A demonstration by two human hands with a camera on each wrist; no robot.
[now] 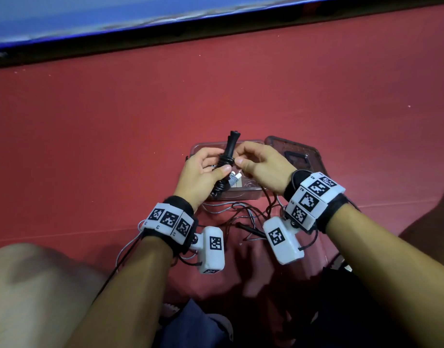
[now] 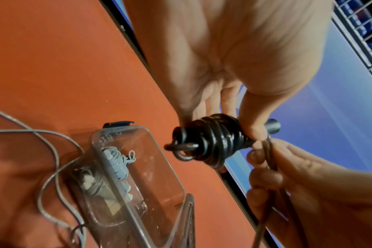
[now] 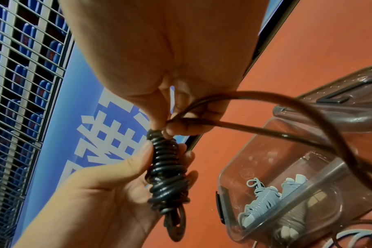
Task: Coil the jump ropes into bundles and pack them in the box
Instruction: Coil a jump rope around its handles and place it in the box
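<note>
A black jump rope bundle point(image 1: 224, 160) is held upright over the clear plastic box point(image 1: 241, 195), its two black handles point(image 1: 232, 141) sticking up. My left hand point(image 1: 203, 169) grips the wound coils point(image 3: 168, 169), thumb on one side and fingers on the other. My right hand point(image 1: 258, 162) pinches the rope's loose black strand point(image 3: 265, 132) right at the top of the coils point(image 2: 210, 139). The strand loops away towards the floor. A coiled grey rope bundle point(image 2: 115, 161) lies inside the box.
The box's tinted lid point(image 1: 298, 151) lies on the red floor just right of the box. Loose grey and black rope point(image 1: 241, 214) sprawls between the box and my wrists. A dark-edged blue wall panel point(image 1: 165, 18) runs along the far side. My knees are at the bottom corners.
</note>
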